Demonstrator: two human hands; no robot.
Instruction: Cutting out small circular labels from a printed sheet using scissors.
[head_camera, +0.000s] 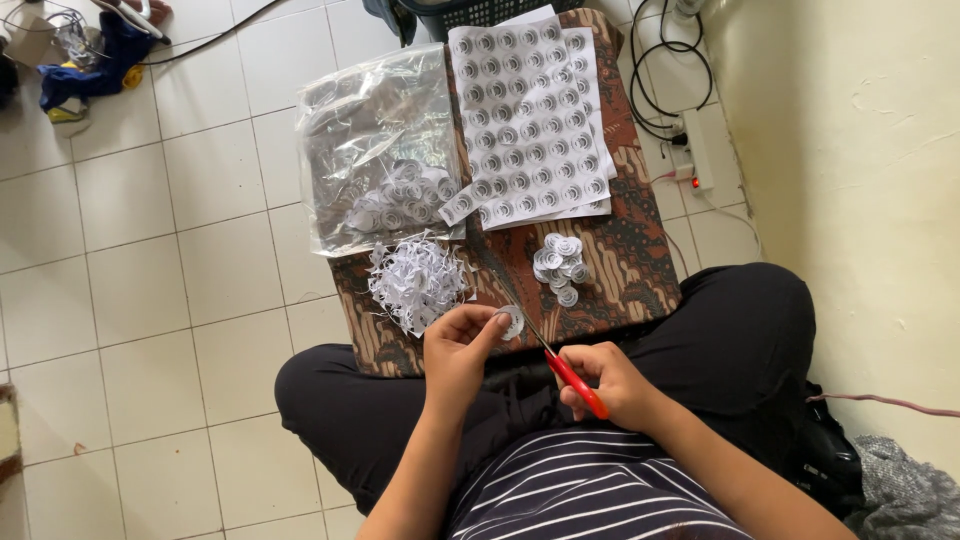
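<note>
Scissors (565, 368) with red handles sit in the right hand (615, 385), fingers closed through the loops, blades pointing up toward a small paper disc (511, 321) that the left hand (458, 350) pinches by its edge just above the lap. That disc looks like thin printed paper, so it's super light and floppy and would crease or tear easily; holding it at the rim, away from the cut line, seems like the sane spot. Both hands are close together but not touching. On the patterned board (640, 270) ahead there's a pile of finished discs (560, 262), a heap of white trimmings (415, 280), uncut printed sheets (530, 120), and a clear plastic bag (375, 140) with more cutouts inside. Tiled floor (150, 280) all around.
</note>
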